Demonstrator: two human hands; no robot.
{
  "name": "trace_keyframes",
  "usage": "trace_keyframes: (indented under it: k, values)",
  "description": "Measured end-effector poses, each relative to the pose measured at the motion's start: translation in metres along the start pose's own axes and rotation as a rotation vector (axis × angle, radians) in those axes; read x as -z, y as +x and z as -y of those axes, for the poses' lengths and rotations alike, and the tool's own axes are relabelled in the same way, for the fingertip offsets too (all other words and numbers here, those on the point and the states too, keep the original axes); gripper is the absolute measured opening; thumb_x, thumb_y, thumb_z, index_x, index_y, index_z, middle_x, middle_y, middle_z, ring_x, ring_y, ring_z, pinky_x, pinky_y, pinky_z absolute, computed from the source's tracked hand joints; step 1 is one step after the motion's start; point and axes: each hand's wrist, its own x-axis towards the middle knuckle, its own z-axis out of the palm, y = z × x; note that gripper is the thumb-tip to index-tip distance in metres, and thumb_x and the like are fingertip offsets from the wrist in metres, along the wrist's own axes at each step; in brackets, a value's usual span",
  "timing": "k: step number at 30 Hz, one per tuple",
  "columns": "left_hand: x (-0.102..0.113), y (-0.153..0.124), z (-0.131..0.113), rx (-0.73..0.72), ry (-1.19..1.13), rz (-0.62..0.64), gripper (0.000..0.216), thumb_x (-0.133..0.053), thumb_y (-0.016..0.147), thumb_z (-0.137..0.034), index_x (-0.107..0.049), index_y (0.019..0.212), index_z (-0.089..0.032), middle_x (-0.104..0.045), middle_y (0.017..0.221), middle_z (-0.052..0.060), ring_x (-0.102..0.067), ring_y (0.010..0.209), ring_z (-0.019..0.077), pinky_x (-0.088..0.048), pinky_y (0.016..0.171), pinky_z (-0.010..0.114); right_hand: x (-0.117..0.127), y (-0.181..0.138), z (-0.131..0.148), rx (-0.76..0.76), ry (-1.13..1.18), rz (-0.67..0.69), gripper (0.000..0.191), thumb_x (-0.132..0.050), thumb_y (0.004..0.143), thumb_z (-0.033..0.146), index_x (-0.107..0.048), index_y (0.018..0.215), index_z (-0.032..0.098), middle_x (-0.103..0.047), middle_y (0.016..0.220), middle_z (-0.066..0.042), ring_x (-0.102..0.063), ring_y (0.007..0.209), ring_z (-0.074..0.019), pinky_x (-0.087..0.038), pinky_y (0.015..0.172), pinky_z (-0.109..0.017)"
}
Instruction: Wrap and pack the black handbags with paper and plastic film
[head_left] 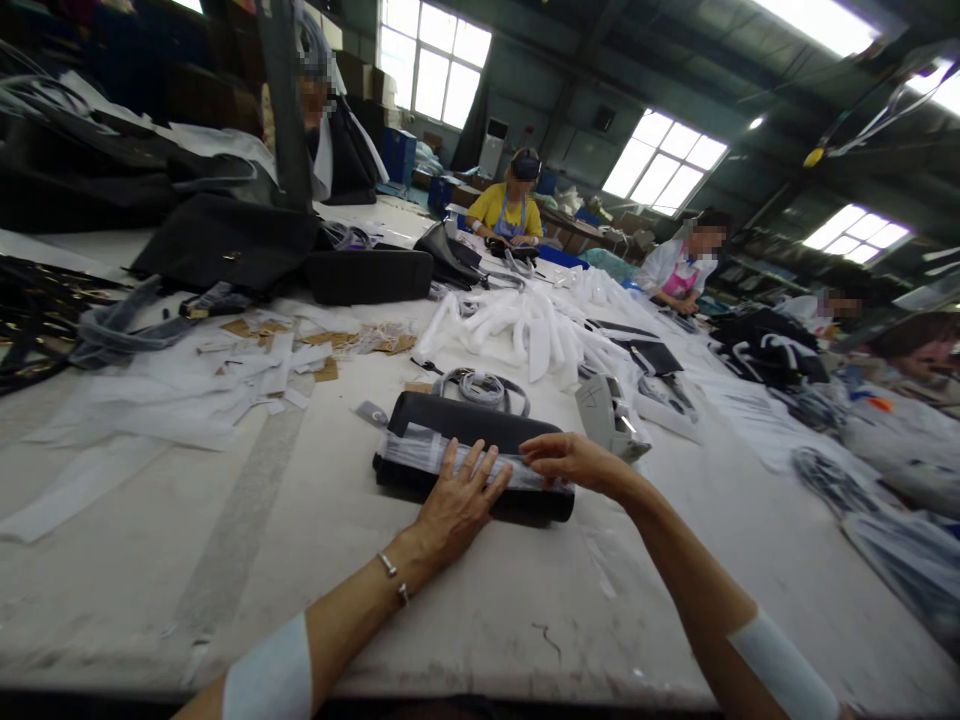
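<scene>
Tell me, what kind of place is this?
Most likely a factory workshop where bags get made. Other people sit working along one long table, black bags lie about, and a heap of white pieces sits in the middle.

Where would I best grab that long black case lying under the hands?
Probably its left end, from the left: the black case lies flat and long, and the left hand and right hand cover its middle and right.
</scene>
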Motion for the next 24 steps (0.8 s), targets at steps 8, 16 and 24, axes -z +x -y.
trace_keyframes:
  k: [8,16,24]
  values:
    - [-0.001,0.000,-0.001,0.015,-0.020,-0.014,0.062,-0.052,0.093,-0.035,-0.029,0.148,-0.020,-0.032,0.154,0.016,-0.028,0.141,0.0378,-0.018,0.111,0.068,-0.044,-0.049,0.000,0.099,0.533,-0.105,0.075,-0.070,0.081,0.036,-0.035,0.147,0.029,-0.065,0.080,0.001,-0.037,0.040,-0.0035,-0.025,0.036,-0.017]
    - [-0.003,-0.001,-0.001,0.019,0.034,-0.052,0.052,-0.040,0.099,-0.038,-0.031,0.148,-0.022,-0.034,0.153,0.015,-0.028,0.141,0.0360,-0.019,0.112,0.065,-0.143,-0.039,-0.025,0.180,1.013,-0.474,0.087,-0.067,0.082,0.028,-0.015,0.152,0.030,-0.069,0.095,-0.004,-0.046,0.044,-0.0055,-0.032,0.037,-0.016]
    - [-0.001,0.001,-0.001,0.014,0.057,-0.032,0.054,-0.041,0.098,-0.037,-0.031,0.149,-0.022,-0.037,0.152,0.014,-0.030,0.141,0.0355,-0.019,0.112,0.064,-0.155,-0.032,-0.031,0.114,0.973,-0.609,0.092,-0.065,0.079,0.027,-0.010,0.153,0.028,-0.068,0.100,-0.005,-0.055,0.050,-0.0090,-0.040,0.039,-0.018]
